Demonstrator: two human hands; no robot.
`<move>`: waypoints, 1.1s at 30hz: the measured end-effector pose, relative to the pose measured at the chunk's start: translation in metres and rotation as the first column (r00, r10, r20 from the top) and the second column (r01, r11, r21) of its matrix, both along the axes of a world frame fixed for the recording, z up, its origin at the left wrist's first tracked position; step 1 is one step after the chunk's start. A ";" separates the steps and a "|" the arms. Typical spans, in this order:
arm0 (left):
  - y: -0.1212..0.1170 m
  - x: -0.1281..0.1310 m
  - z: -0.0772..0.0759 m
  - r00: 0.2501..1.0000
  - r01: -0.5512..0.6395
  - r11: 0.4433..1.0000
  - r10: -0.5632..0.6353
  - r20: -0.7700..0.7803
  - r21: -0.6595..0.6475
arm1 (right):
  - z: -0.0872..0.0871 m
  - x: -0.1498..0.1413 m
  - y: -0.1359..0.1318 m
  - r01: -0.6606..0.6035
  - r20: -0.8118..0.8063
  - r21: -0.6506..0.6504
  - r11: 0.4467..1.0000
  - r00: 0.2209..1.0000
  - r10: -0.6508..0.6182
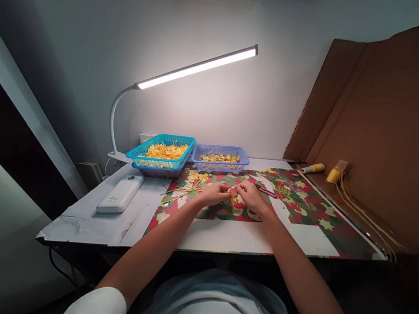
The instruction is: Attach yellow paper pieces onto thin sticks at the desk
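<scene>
My left hand (213,193) and my right hand (251,196) meet over the patterned red and green paper (324,230) on the table. Both hands pinch a small yellow piece (233,193) between their fingertips; its exact shape is too small to make out. Thin yellow strands and yellow bow-like pieces (190,183) lie just left of my left hand. A dark red stick-like tool (267,191) rests on the paper just beyond my right hand.
A teal basket (161,155) heaped with yellow pieces and a blue basket (220,158) with fewer stand at the back. A white power bank (119,193) lies at left under a lit desk lamp (196,67). Cardboard (394,120) walls the right side, with yellow spools (334,173).
</scene>
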State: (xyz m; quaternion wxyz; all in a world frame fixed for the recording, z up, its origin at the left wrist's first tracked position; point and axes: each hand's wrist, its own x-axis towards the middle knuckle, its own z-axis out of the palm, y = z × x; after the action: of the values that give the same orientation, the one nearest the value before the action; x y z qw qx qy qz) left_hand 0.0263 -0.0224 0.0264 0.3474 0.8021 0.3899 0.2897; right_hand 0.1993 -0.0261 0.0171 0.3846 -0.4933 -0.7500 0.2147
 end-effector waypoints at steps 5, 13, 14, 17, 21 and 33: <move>0.002 -0.001 -0.002 1.000 -0.010 1.000 0.010 -0.019 -0.029 | -0.003 0.005 0.004 -0.157 -0.021 -0.094 0.983 0.988 0.155; 0.011 -0.008 -0.010 0.987 -0.141 0.987 0.134 -0.086 -0.079 | 0.020 0.030 -0.002 -0.172 -0.300 -0.221 0.960 0.949 0.101; 0.012 -0.009 -0.010 0.985 -0.152 0.984 0.145 -0.090 -0.087 | 0.022 0.035 -0.002 -0.141 -0.305 -0.211 0.967 0.950 0.072; 0.014 -0.013 -0.011 0.975 -0.198 0.976 0.186 -0.122 -0.093 | 0.024 0.044 -0.001 -0.078 -0.365 -0.191 0.979 0.931 0.003; 0.018 -0.017 -0.014 0.953 -0.242 0.970 0.234 -0.194 -0.018 | 0.028 0.049 -0.003 -0.078 -0.456 -0.185 0.980 0.890 -0.016; 0.013 -0.014 -0.003 0.991 -0.099 0.985 0.110 -0.074 0.139 | 0.027 0.045 -0.008 -0.274 -0.801 -0.090 0.958 0.592 0.094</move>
State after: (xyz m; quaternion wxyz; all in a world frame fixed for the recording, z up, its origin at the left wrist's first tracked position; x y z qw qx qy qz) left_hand 0.0124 -0.0091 0.0232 0.2607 0.8134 0.4246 0.3003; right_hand 0.2440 -0.0342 0.0437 0.5980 -0.3045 -0.5248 0.5238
